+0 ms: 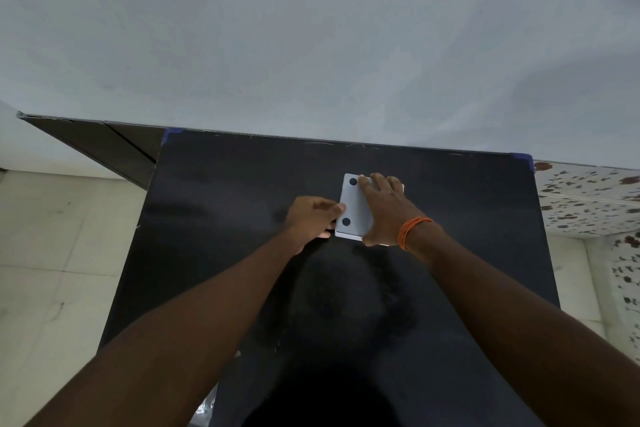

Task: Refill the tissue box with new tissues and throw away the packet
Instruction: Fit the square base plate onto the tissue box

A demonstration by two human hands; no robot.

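A: What carries everything here?

B: A black table (pixel 242 218), matte and lightly scuffed, with blue tape at its two far corners. Its far edge sits against a pale grey wall (pixel 311 28). Pale floor tiles (pixel 52 253) show to the left, and a white surface speckled with dark red spots (pixel 588 201) lies to the right.

A: And the tissue box?

B: The tissue box (pixel 353 208), white with two black dots visible on its upturned face, rests toward the far edge of the table, a little right of centre.

A: What are the hands doing?

B: The left hand (pixel 313 215) is closed against the box's left side, thumb on its edge, fingers curled under. The right hand (pixel 384 208), an orange thread band (pixel 412 230) at its wrist, lies spread over the top, fingers reaching the far edge, thumb hooked at the near edge. Both grips are clamped on the box.
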